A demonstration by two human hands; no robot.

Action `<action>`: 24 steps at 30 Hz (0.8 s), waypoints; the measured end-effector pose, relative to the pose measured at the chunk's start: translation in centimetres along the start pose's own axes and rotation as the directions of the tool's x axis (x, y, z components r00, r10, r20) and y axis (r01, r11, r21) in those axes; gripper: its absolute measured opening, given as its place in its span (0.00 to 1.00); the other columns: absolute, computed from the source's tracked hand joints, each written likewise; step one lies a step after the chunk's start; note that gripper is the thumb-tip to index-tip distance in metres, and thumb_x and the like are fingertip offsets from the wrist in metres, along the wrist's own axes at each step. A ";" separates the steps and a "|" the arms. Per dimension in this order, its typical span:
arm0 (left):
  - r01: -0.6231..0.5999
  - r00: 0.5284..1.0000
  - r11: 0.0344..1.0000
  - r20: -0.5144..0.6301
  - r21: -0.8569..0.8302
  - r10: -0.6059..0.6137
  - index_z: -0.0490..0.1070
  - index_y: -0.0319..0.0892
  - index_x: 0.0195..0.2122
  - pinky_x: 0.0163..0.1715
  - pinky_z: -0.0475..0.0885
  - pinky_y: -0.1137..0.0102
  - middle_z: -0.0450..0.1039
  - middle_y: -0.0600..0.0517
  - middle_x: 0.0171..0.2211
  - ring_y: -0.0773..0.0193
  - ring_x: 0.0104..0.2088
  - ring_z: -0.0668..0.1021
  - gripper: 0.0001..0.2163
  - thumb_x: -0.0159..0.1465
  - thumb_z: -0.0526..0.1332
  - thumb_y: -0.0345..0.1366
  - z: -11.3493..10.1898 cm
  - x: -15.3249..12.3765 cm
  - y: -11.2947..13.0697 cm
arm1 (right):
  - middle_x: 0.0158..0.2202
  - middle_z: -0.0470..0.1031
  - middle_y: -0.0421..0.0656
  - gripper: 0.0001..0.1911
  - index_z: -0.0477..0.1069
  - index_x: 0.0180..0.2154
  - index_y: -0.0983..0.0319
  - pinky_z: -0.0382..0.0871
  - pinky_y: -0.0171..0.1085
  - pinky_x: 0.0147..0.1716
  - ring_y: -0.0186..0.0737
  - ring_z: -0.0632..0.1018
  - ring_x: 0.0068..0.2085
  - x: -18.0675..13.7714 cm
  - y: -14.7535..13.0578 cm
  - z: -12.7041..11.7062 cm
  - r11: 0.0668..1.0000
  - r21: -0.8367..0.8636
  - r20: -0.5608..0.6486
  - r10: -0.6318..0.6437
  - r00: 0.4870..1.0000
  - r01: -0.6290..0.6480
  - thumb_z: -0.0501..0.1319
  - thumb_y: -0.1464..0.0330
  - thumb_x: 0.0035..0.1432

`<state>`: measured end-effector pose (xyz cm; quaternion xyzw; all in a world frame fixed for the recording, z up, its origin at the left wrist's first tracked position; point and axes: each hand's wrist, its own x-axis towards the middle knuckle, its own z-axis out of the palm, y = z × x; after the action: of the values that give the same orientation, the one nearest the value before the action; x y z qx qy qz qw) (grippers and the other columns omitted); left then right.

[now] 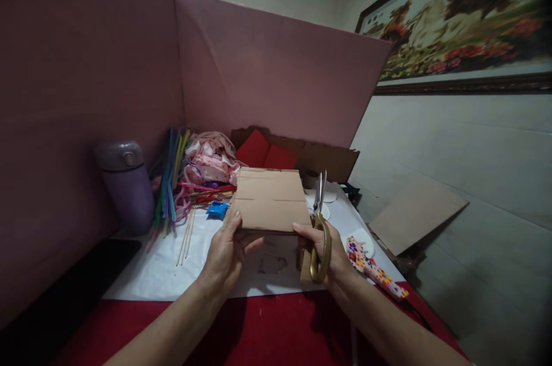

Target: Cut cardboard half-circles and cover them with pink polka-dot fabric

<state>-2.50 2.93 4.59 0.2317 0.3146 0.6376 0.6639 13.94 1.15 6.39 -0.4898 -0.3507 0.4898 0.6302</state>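
Observation:
A brown cardboard piece [268,199] is held up above the table between both hands. My left hand [225,254] grips its lower left corner, thumb on top. My right hand [326,251] pinches the lower right edge and also has fingers through the gold handles of a pair of scissors [319,222], whose blades point up beside the cardboard and look nearly closed.
A purple flask [125,182] stands at the left by the pink partition [276,67]. Coloured straws [170,182], wooden sticks, pink cloth [211,159], a blue star [217,210] and red pieces lie behind. A patterned object [374,269] lies at right; another cardboard sheet [414,213] leans on the floor.

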 end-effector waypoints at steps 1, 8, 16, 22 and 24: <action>0.001 1.000 1.000 0.016 -0.009 0.000 0.71 0.40 0.42 0.24 0.78 0.69 0.79 0.50 0.32 0.63 0.27 0.80 0.07 0.63 0.57 0.31 0.1 -0.1 0.0 | 0.16 0.65 0.31 0.19 0.66 0.32 0.62 0.57 0.31 0.15 0.29 0.64 0.15 0.0 -0.1 0.0 1.000 -0.004 0.001 0.006 1.000 -0.006 0.70 0.68 0.35; 0.027 0.998 0.999 0.066 -0.044 -0.024 0.71 0.39 0.39 0.27 0.79 0.66 0.80 0.48 0.31 0.61 0.29 0.81 0.08 0.64 0.53 0.31 0.3 -0.3 0.1 | 0.13 0.63 0.32 0.17 0.64 0.27 0.61 0.57 0.31 0.13 0.30 0.64 0.13 0.2 -0.3 -0.5 0.998 -0.038 0.009 0.051 0.999 -0.050 0.71 0.65 0.37; -0.088 0.993 0.996 0.087 0.024 0.086 0.71 0.38 0.45 0.24 0.79 0.68 0.80 0.48 0.34 0.60 0.30 0.81 0.18 0.52 0.67 0.28 0.1 -0.2 -0.5 | 0.13 0.64 0.32 0.16 0.65 0.27 0.61 0.58 0.30 0.12 0.31 0.65 0.13 -0.7 -0.3 -0.2 0.998 -0.026 -0.027 0.052 0.998 -0.053 0.70 0.65 0.38; -0.166 0.981 0.984 0.111 0.060 0.158 0.71 0.38 0.48 0.23 0.78 0.68 0.80 0.47 0.36 0.59 0.31 0.81 0.21 0.52 0.69 0.33 -0.2 -0.3 -0.7 | 0.19 0.71 0.35 0.15 0.68 0.30 0.62 0.65 0.32 0.17 0.32 0.69 0.17 -1.1 -0.2 0.0 0.996 0.067 0.018 0.058 0.998 -0.059 0.69 0.66 0.39; -0.171 0.980 0.984 0.112 0.057 0.164 0.71 0.38 0.48 0.23 0.78 0.69 0.81 0.48 0.35 0.60 0.30 0.81 0.21 0.52 0.68 0.33 -0.1 -0.3 -0.6 | 0.20 0.72 0.36 0.15 0.69 0.31 0.62 0.65 0.33 0.17 0.33 0.70 0.17 -1.0 0.0 -0.1 0.994 0.090 0.039 0.059 0.997 -0.062 0.69 0.66 0.40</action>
<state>-2.12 2.54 4.11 0.3131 0.2790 0.6671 0.6157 13.78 0.20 6.43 -0.4620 -0.3245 0.5330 0.6302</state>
